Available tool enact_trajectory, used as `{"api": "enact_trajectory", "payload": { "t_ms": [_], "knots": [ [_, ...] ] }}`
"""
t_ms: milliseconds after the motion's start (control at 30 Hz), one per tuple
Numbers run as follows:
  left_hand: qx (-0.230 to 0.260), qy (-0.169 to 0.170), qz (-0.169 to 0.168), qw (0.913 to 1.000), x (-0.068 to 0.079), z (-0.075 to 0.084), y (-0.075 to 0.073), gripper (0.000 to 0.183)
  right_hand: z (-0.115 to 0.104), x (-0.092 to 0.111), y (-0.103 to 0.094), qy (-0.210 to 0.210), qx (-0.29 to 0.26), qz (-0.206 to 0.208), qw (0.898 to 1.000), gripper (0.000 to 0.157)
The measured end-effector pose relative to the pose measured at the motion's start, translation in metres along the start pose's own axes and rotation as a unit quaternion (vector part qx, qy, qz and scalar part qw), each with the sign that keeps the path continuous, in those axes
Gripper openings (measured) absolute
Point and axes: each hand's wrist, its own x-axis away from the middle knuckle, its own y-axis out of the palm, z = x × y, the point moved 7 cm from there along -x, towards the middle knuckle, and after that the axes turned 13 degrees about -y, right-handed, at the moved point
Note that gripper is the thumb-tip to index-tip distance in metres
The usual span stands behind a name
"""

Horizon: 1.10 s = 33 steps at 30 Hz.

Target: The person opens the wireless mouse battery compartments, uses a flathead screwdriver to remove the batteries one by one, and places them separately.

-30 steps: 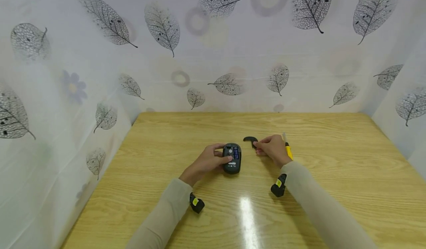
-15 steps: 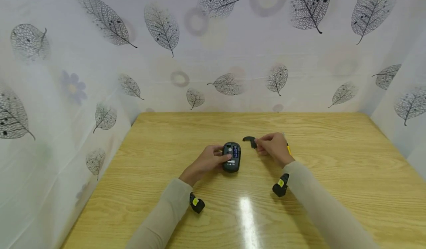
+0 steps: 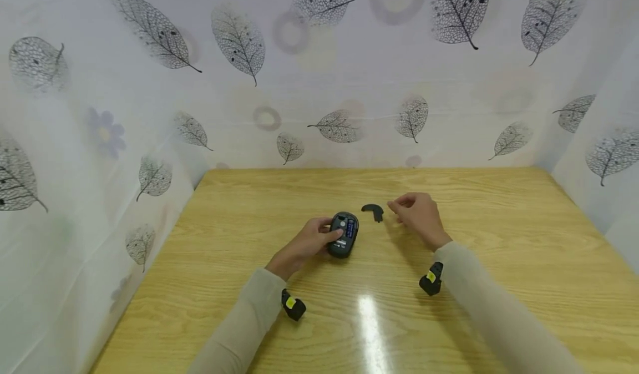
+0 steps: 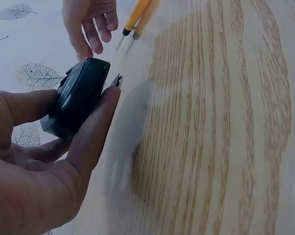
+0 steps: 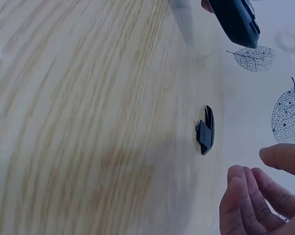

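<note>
My left hand (image 3: 307,241) holds a black computer mouse (image 3: 344,235), its underside turned up, thumb across it. Batteries with blue wrappers (image 3: 350,227) show in its uncovered compartment. To the right of the mouse, a curved black battery cover (image 3: 374,212) lies on the table; the right wrist view shows the cover (image 5: 205,131) lying apart from the fingers. My right hand (image 3: 418,216) hovers just right of the cover, fingers loosely bent and holding nothing. In the left wrist view, the mouse (image 4: 79,98) is seen side-on between thumb and fingers.
A yellow-handled screwdriver (image 4: 137,17) with a thin tip lies near my right hand in the left wrist view; the head view hides it behind that hand. The wood-grain table (image 3: 249,196) ends at a leaf-patterned curtain (image 3: 319,69) behind.
My right hand has let go of the battery cover and moved up and to the right. The cover stays on the table. The left hand keeps its hold on the mouse.
</note>
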Motion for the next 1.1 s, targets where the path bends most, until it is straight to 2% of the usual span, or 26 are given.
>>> {"api": "enact_trajectory", "payload": {
  "t_ms": [333,500,733,1100],
  "knots": [
    [0.026,0.004,-0.026,0.9993,0.004,-0.002,0.001,0.057,-0.005,0.006,-0.024,-0.045,0.111,0.0,0.993,0.035],
    [0.05,0.001,-0.032,0.9983,0.003,-0.005,-0.001,0.058,0.001,0.011,-0.034,-0.041,0.136,0.002,0.99,0.04],
    [0.056,0.0,-0.045,0.9974,0.002,-0.007,-0.001,0.065,0.011,0.018,-0.045,-0.038,0.162,0.004,0.986,0.04],
    [0.06,-0.004,-0.033,0.9976,0.004,-0.006,-0.001,0.059,0.022,0.025,-0.051,-0.009,0.199,-0.009,0.98,0.046]
  ]
}}
